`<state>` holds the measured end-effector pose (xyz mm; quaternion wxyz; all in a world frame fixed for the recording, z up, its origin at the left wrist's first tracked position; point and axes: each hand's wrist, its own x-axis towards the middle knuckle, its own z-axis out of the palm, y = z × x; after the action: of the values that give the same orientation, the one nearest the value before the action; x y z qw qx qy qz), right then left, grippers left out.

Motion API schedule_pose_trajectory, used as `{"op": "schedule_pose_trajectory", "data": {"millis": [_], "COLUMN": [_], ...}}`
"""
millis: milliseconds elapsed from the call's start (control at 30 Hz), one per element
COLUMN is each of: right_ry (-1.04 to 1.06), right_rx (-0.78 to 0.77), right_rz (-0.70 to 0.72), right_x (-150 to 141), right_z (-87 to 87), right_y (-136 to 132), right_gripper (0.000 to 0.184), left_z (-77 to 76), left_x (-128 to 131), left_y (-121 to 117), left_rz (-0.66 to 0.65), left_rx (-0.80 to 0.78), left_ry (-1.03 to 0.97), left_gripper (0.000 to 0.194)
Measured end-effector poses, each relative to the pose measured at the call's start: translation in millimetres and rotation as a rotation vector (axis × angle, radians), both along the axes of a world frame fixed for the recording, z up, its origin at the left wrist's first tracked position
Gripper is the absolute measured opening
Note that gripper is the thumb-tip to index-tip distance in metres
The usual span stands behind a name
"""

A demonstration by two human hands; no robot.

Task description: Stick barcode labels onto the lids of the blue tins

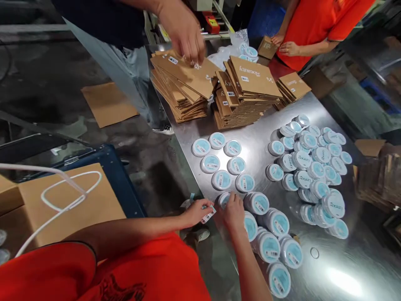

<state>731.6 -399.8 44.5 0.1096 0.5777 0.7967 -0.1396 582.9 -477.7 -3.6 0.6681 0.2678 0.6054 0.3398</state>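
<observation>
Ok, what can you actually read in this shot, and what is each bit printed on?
"Society" (best reading, slightly blurred): on the lid of a round tin.
Same wordmark, upside down: on a kraft card.
Barcode sticker held in the left hand: digits too small to read.
Barcodes on the other tins: too small to read.

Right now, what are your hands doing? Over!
Left hand: pinching white barcode label strip. Right hand: on round white-and-blue container. Second round container close beside.
</observation>
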Motion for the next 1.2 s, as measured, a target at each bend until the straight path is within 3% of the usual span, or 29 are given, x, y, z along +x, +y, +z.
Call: {"op": "schedule_pose_trajectory", "data": {"millis": [133, 267, 333, 467, 633, 800, 867, 1000, 1100, 1200], "right_ry": [0.026, -0.180, -0.243, -0.175, -0.146, 0.037, 0.143, 0.274, 0.375, 0.385], "right_rx": [0.229, 0.082, 0.040, 0.111, -0.035, 0.064, 0.055, 0.104, 0.183, 0.274], "right_rz": [-0.119, -0.180, -0.165, -0.080, -0.146, -0.061, -0.010, -0.046, -0.050, -0.115], "right_x": [59, 102, 98, 52, 17, -7, -31, -70, -49, 17], "right_z": [21.8, 30.1, 24.8, 7.3, 1.9, 5.8, -3.6, -28.2, -22.7, 6.0], "right_y": [35, 64, 73, 92, 107, 81, 65, 46, 48, 49], "right_gripper": [0.078, 0.081, 0.089, 0.091, 0.089, 0.091, 0.088, 0.084, 0.076, 0.090], "left_z": [2.5, 3.6, 3.8, 4.4, 6.5, 5.5, 4.9, 4.2, 4.0, 4.7], "left_x": [2, 4, 1, -8, -22, -32, -34, -39, -43, -44], "left_y": [5, 10, 15, 29, 40, 46, 48, 49, 46, 42], "left_rz": [0.029, 0.057, 0.085, 0.156, 0.227, 0.415, 0.436, 0.466, 0.470, 0.438], "left_rx": [-0.005, -0.017, -0.008, 0.020, 0.003, -0.053, -0.055, -0.048, -0.052, -0.058], "left_ry": [-0.025, -0.087, -0.124, -0.125, -0.195, -0.290, -0.285, -0.259, -0.233, -0.227], "left_gripper": [0.029, 0.028, 0.029, 0.028, 0.034, 0.043, 0.043, 0.045, 0.043, 0.042]}}
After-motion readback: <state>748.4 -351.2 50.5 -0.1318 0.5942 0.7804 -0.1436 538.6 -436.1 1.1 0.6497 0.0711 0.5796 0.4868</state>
